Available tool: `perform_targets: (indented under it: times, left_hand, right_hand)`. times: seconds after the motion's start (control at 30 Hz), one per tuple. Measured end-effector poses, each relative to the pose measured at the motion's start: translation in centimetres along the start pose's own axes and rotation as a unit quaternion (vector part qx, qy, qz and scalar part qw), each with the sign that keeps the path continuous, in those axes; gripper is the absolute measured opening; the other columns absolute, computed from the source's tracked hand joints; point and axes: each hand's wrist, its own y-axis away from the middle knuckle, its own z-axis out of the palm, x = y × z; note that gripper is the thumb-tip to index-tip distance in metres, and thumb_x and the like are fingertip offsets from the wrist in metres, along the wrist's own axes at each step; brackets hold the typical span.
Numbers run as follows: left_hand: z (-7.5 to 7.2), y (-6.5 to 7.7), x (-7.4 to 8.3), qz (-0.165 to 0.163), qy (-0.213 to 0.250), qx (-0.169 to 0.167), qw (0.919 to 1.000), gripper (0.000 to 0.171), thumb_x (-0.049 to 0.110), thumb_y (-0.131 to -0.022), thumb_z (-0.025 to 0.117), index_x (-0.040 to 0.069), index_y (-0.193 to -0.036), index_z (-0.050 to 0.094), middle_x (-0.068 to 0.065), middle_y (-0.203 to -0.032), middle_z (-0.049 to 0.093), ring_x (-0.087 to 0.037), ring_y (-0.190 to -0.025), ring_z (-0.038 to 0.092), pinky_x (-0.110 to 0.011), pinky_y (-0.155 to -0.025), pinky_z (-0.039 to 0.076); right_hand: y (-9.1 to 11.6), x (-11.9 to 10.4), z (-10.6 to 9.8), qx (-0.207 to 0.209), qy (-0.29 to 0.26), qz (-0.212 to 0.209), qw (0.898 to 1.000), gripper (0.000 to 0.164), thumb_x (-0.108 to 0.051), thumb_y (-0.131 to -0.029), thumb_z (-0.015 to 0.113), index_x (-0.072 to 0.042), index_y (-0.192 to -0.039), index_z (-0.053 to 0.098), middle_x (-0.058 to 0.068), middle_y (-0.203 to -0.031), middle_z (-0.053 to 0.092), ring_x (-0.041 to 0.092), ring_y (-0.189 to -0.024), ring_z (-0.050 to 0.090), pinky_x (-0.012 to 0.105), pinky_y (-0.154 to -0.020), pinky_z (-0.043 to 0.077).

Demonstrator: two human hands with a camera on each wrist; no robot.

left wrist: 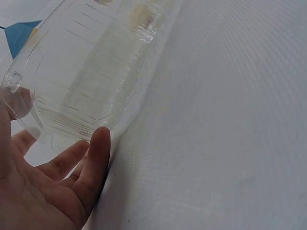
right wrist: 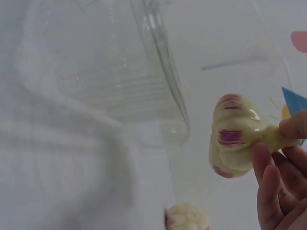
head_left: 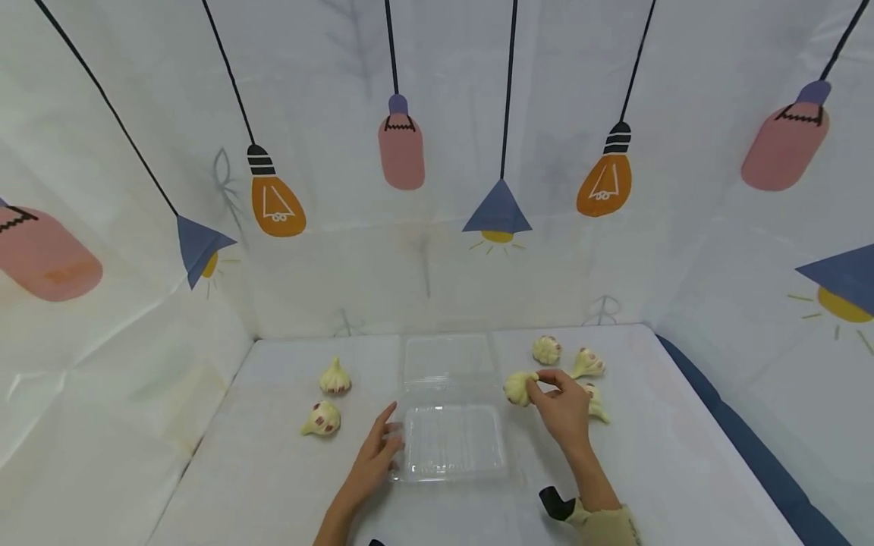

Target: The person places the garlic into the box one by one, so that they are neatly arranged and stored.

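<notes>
Garlic bulb [head_left: 520,388], pale with purple patches: held at right of centre in the head view, its neck pinched between thumb and fingers of the right hand [head_left: 563,409]. Clear plastic container [head_left: 454,444]: placed at lower centre, its lid [head_left: 447,364] laid open above the base. Left hand [head_left: 374,453]: set at the container's left edge, fingers loosely spread, the rim touched by the fingertips. Two garlic bulbs [head_left: 335,377]: laid one below the other, left of the container. Three garlic bulbs [head_left: 546,350]: grouped right of the lid, the lowest partly hidden by the right hand. White table [head_left: 253,485]: spread across the lower frame. White backdrop [head_left: 437,280]: hung behind, printed with orange, pink and blue lamps.
</notes>
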Motion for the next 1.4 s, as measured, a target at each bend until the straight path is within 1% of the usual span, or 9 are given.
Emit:
perform_targets:
  times: [0.1,0.3,0.43,0.77,1.0,1.1,1.3,1.33,1.4]
  left_hand:
    - [0.0,-0.2,-0.1,0.011,-0.007,0.006,0.9999,0.059,0.020,-0.104,0.048,0.016,-0.155,0.020,-0.027,-0.137,0.042,-0.033,-0.106,0.057,-0.040,-0.070,0.050]
    - [0.1,-0.2,0.1,-0.003,-0.012,0.012,0.9999,0.059,0.020,-0.102,0.051,0.019,-0.154,0.024,-0.024,-0.136,0.045,-0.028,-0.101,0.058,-0.036,-0.069,0.050]
    - [0.2,-0.3,0.3,-0.001,-0.013,0.016,0.9998,0.059,0.020,-0.102,0.052,0.020,-0.154,0.025,-0.024,-0.136,0.045,-0.028,-0.100,0.058,-0.036,-0.068,0.050]
    - [0.3,-0.5,-0.1,0.006,-0.014,0.019,0.9997,0.057,0.022,-0.102,0.052,0.020,-0.153,0.027,-0.024,-0.135,0.046,-0.028,-0.099,0.058,-0.036,-0.068,0.050]
    - [0.4,-0.3,-0.2,0.013,-0.014,0.028,0.9994,0.057,0.022,-0.102,0.051,0.017,-0.154,0.026,-0.024,-0.135,0.046,-0.028,-0.100,0.058,-0.033,-0.066,0.050]
    - [0.3,-0.2,0.2,0.012,-0.010,0.026,0.9995,0.058,0.017,-0.102,0.051,0.014,-0.154,0.026,-0.027,-0.135,0.046,-0.028,-0.100,0.058,-0.034,-0.067,0.050]
    - [0.2,0.6,2.4,0.017,0.002,0.018,0.9997,0.057,0.009,-0.101,0.052,0.005,-0.152,0.027,-0.031,-0.132,0.047,-0.032,-0.099,0.058,-0.038,-0.068,0.050]
    - [0.3,0.6,2.5,0.016,-0.003,0.018,0.9997,0.056,0.010,-0.101,0.052,0.006,-0.152,0.028,-0.030,-0.131,0.047,-0.032,-0.099,0.058,-0.038,-0.069,0.050]
    - [0.4,0.5,1.8,0.021,-0.010,0.021,0.9995,0.056,0.015,-0.102,0.052,0.009,-0.152,0.028,-0.028,-0.131,0.048,-0.029,-0.098,0.058,-0.036,-0.067,0.050]
  right_hand:
    - [-0.1,-0.4,0.8,0.002,-0.010,-0.020,1.000,0.015,-0.013,-0.081,0.079,-0.007,-0.093,0.071,0.009,-0.088,0.071,0.019,-0.055,0.065,0.025,-0.043,0.042]
    - [0.4,-0.9,2.8,-0.010,-0.032,-0.050,0.998,0.013,-0.012,-0.080,0.080,-0.009,-0.090,0.072,0.005,-0.085,0.070,0.014,-0.051,0.061,0.025,-0.042,0.043]
    - [0.8,-1.6,4.2,-0.025,-0.039,-0.064,0.997,0.013,-0.013,-0.081,0.080,-0.011,-0.090,0.072,0.003,-0.087,0.070,0.013,-0.051,0.058,0.026,-0.043,0.043]
    - [1.8,-2.8,7.0,-0.061,-0.053,-0.055,0.995,0.012,-0.013,-0.081,0.080,-0.013,-0.091,0.074,0.000,-0.089,0.071,0.015,-0.051,0.056,0.025,-0.043,0.042]
    - [2.5,-2.7,9.0,-0.088,-0.050,-0.064,0.993,0.015,-0.014,-0.080,0.081,-0.014,-0.093,0.073,-0.001,-0.094,0.071,0.013,-0.051,0.055,0.025,-0.045,0.043]
    - [2.9,-2.5,9.9,-0.095,-0.044,-0.067,0.992,0.014,-0.015,-0.080,0.081,-0.015,-0.092,0.074,-0.002,-0.092,0.071,0.011,-0.050,0.054,0.024,-0.044,0.042]
    - [3.5,-2.6,11.1,-0.110,-0.050,-0.071,0.990,0.015,-0.015,-0.079,0.082,-0.013,-0.092,0.074,-0.001,-0.092,0.072,0.008,-0.050,0.053,0.023,-0.043,0.040]
    - [3.5,-2.6,11.3,-0.111,-0.051,-0.072,0.990,0.015,-0.014,-0.078,0.082,-0.013,-0.092,0.074,0.000,-0.091,0.072,0.008,-0.050,0.053,0.022,-0.044,0.040]
    - [3.6,-2.5,11.5,-0.111,-0.052,-0.072,0.990,0.015,-0.014,-0.078,0.082,-0.014,-0.091,0.075,-0.001,-0.090,0.072,0.007,-0.050,0.053,0.021,-0.044,0.040]
